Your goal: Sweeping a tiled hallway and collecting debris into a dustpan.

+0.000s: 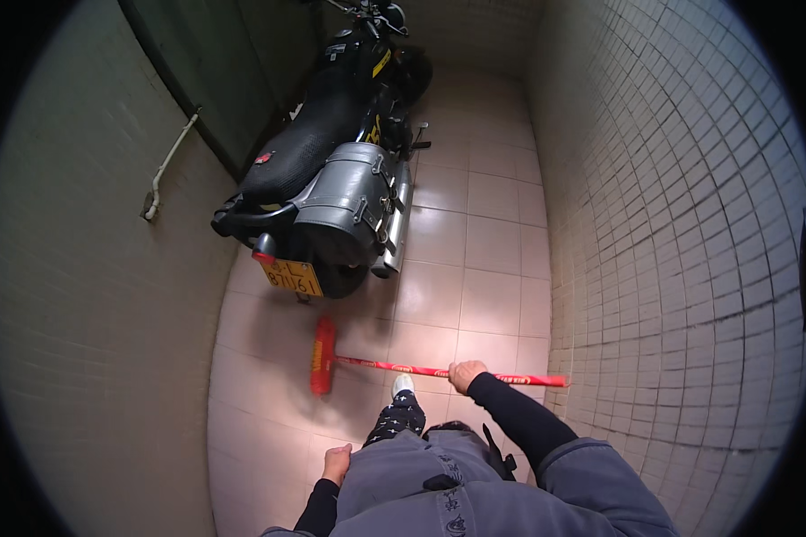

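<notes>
My right hand (467, 376) grips the red handle (406, 368) of a broom, which bears printed writing. The handle lies nearly level across my front, and its free end reaches the tiled wall on the right. At its left end the broom head (322, 356), red with yellow on it, is just behind the motorcycle's rear. Whether its bristles touch the floor is hard to tell. Down beside my left hip hangs my left hand (336, 464), its fingers curled and partly hidden. No object shows in it. My white shoe (403, 384) is just below the handle.
A black motorcycle (349, 101) with a grey saddlebag (346, 191) and a yellow licence plate (292, 277) stands ahead, slightly left. Pink floor tiles (436, 235) run along its right side. A tiled wall (658, 221) bounds the right; a plain wall (101, 282) with a white pipe (168, 158) bounds the left.
</notes>
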Available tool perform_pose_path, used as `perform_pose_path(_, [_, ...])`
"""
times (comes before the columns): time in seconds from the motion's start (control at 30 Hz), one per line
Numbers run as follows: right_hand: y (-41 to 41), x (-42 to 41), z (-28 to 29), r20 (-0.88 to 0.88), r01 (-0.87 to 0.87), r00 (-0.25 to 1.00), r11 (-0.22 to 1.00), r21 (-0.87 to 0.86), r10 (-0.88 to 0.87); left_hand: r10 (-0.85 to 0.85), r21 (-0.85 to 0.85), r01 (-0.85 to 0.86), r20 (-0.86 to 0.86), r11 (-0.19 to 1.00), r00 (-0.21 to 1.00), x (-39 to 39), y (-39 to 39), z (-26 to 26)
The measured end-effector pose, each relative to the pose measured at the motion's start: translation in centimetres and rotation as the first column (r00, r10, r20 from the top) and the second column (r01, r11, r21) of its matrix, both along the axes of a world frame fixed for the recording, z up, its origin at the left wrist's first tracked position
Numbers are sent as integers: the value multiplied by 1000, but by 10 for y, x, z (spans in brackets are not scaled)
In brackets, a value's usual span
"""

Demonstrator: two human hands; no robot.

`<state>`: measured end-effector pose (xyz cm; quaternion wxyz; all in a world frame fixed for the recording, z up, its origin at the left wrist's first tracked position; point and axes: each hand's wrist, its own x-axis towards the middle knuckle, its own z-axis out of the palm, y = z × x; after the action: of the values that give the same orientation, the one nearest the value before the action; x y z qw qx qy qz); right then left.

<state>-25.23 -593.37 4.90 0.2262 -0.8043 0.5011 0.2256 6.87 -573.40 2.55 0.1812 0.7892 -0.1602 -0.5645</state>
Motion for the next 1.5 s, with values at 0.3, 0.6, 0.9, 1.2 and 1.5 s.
perform_pose_path(0.3, [-58, -258, 48, -287, 527, 823, 847, 63, -490, -20, 114, 19, 8, 993, 1000, -62, -98, 18])
perform_pose_path(0.6, [-124, -389, 106, -106, 717, 690, 696, -27, -715, -186, 116, 162, 240, 980, 953, -204, -248, -12])
perform_pose_path(0.9, [-309, -338, 31, -56, 606, 795, 786, 121, -604, -89, -104, 100, 110, 989, 990, -264, -356, -25])
perform_pose_path(1.2, [-389, -405, 61, -180, 605, 793, 787, 117, -583, -145, 89, 126, 244, 988, 959, -276, -447, -45])
perform_pose_path(1.5, [-466, -421, 104, -31, 795, 600, 591, 139, -800, -100, -3, 101, 152, 995, 983, -281, -602, -11])
